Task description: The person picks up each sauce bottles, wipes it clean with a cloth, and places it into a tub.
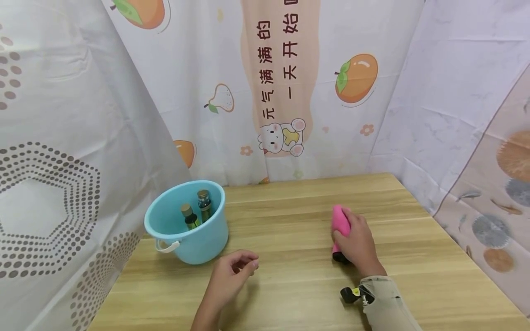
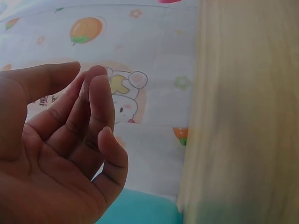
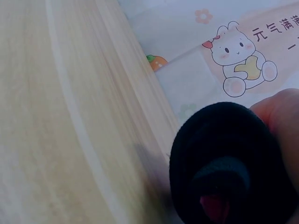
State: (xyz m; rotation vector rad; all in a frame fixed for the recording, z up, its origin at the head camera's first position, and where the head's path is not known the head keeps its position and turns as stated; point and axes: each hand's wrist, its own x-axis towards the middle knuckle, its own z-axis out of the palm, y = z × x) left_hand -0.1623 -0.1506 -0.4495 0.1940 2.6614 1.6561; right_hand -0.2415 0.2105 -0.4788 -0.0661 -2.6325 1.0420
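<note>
My right hand (image 1: 359, 241) grips a pink, elongated thing with a black end (image 1: 341, 221) over the right part of the table. In the right wrist view the thing's black end (image 3: 212, 128) faces the camera, rounded and hollow, with a bit of pink inside; its exact kind cannot be told. The fingers cover much of its far side. My left hand (image 1: 232, 275) hovers in front of the bucket, fingers loosely curved, holding nothing. In the left wrist view the left palm (image 2: 51, 172) shows bare.
A light blue bucket (image 1: 200, 246) with a white handle stands on the table's left side. Inside are two dark bottles with cork-like tops, one nearer (image 1: 187, 211) and one farther (image 1: 204, 202). Printed curtains (image 1: 223, 138) enclose the wood-grain table (image 1: 290, 294) at the back and sides.
</note>
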